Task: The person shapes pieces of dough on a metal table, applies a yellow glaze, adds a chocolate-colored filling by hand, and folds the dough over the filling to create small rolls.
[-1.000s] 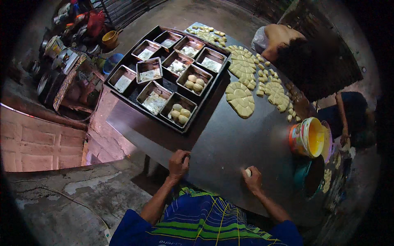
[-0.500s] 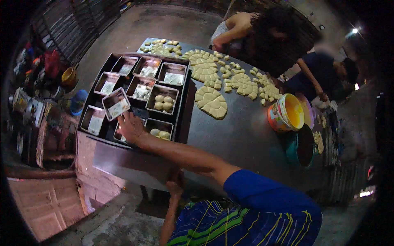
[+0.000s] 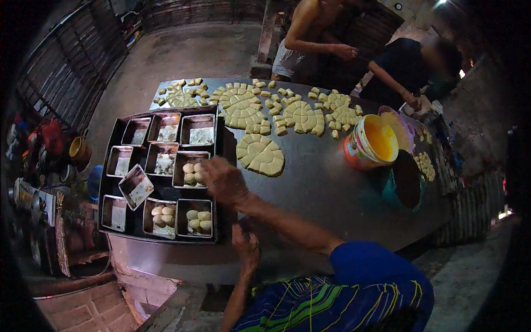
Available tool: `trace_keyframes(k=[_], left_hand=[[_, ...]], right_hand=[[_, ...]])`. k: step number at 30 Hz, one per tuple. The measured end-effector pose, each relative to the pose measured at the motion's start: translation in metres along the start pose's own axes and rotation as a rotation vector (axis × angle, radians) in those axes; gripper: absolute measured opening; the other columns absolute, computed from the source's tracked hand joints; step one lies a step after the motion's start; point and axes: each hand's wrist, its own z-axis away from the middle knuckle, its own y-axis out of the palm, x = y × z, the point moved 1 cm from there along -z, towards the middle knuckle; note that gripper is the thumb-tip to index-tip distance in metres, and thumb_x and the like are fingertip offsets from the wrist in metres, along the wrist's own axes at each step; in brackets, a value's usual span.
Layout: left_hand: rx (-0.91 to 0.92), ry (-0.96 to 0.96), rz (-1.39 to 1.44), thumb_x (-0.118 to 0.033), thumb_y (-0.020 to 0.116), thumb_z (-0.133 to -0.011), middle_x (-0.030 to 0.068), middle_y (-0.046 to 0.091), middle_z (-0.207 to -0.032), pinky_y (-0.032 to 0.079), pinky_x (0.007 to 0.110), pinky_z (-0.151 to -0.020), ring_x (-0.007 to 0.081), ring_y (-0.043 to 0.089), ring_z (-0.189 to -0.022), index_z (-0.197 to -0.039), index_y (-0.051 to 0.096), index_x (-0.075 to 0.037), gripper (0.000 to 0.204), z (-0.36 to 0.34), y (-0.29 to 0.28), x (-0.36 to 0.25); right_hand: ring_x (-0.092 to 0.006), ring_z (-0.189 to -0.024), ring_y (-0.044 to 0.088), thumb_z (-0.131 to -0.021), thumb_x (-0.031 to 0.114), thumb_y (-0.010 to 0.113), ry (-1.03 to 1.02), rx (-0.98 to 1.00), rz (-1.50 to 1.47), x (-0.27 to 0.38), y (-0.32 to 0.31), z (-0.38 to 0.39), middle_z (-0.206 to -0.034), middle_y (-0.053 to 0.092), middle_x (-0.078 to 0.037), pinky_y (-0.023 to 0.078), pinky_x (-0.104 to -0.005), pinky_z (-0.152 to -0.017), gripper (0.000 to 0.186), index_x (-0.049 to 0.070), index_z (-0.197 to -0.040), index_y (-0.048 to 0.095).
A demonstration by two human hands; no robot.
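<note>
My right hand, blurred, hovers at the right side of a metal baking tin with several pale dough balls. Its fingertips are partly hidden, and I cannot tell what they hold. The tin sits in a large dark tray among several square tins. Two front tins also hold dough balls, while one tin lies tilted and holds no dough. By the table's near edge my left hand is curled closed; whatever is inside it is hidden.
Flat rounds of scored dough and cut pieces cover the far part of the metal table. On its right stand a bucket with yellow inside and a teal container. Two other people work across the table.
My right hand has moved right, from the tilted tin to the right edge of the tray. Dough balls in the front middle tin are now uncovered. A person opposite stands more upright.
</note>
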Motion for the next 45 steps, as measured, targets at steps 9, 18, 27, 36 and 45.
trace_keyframes(k=[9,18,27,36,45], left_hand=[[-0.088,0.098,-0.513,-0.024,0.064,-0.092,0.023,0.054,-0.108,0.047,0.051,-0.084,0.0414,0.053,-0.108,-0.114,0.051,0.002,0.036,-0.23,0.14,-0.001],[0.364,0.15,-0.433,-0.041,0.079,-0.079,0.02,0.058,-0.093,0.048,0.049,-0.069,0.0387,0.059,-0.084,-0.104,0.052,-0.003,0.052,-0.29,0.158,0.049],[0.375,0.108,-0.271,-0.029,0.075,-0.087,0.0137,0.056,-0.066,0.045,0.049,-0.059,0.0354,0.059,-0.064,-0.102,0.048,-0.002,0.04,-0.28,0.163,0.019],[0.837,-0.403,-0.037,-0.028,0.075,-0.084,0.0061,0.07,-0.082,0.051,0.031,-0.063,0.0144,0.063,-0.069,-0.096,0.073,0.001,0.032,-0.308,0.17,0.042],[0.681,-0.145,0.477,-0.016,0.07,-0.089,0.0048,0.068,-0.092,0.051,0.028,-0.074,0.0132,0.063,-0.085,-0.107,0.068,-0.002,0.023,-0.268,0.116,0.001]], right_hand=[[-0.0436,-0.097,0.059,-0.093,0.029,0.063,0.456,0.076,0.387,-0.241,-0.071,0.046,-0.112,0.054,-0.025,0.052,-0.0518,-0.078,0.038,0.005,-0.121,0.057],[-0.0394,-0.1,0.057,-0.086,0.042,0.072,0.466,-0.029,0.237,-0.256,-0.026,0.035,-0.109,0.053,-0.021,0.051,-0.0492,-0.079,0.045,0.008,-0.112,0.06],[-0.0392,-0.085,0.064,-0.085,0.03,0.076,0.43,0.042,-0.017,-0.272,-0.032,0.033,-0.102,0.057,-0.019,0.051,-0.048,-0.071,0.042,0.005,-0.109,0.053],[-0.0169,-0.09,0.067,-0.08,0.021,0.081,0.584,0.221,-0.421,-0.339,-0.007,0.037,-0.103,0.07,-0.011,0.053,-0.0327,-0.077,0.048,-0.002,-0.117,0.062],[-0.0114,-0.09,0.064,-0.086,0.011,0.077,0.399,0.104,-0.705,-0.245,-0.08,0.036,-0.101,0.068,-0.004,0.054,-0.0265,-0.081,0.039,0.002,-0.12,0.062]])
